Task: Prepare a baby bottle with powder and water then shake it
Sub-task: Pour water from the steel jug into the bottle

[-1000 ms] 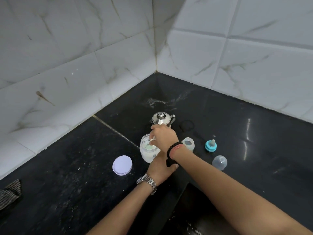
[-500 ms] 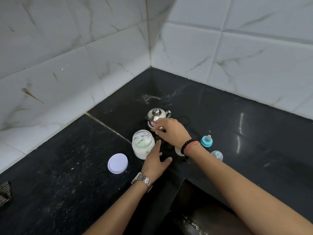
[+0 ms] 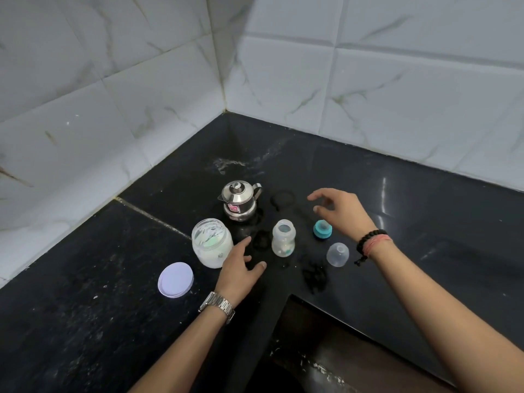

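Baby bottle stands upright and uncapped at tabletop centre, mouth clear for filling. Powder jar at its 9 o'clock, lid off. Kettle at 11. Teal nipple ring and clear cap parked at 3. Left hand rests flat beside jar, grip released. Right hand hovers above ring, fingers loose, grasping nothing.

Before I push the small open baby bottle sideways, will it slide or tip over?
The baby bottle looks tall for its narrow base, so a high push would probably tip it. It seems nearly empty, thus light. The black counter looks glossy, so a low push may slide it.
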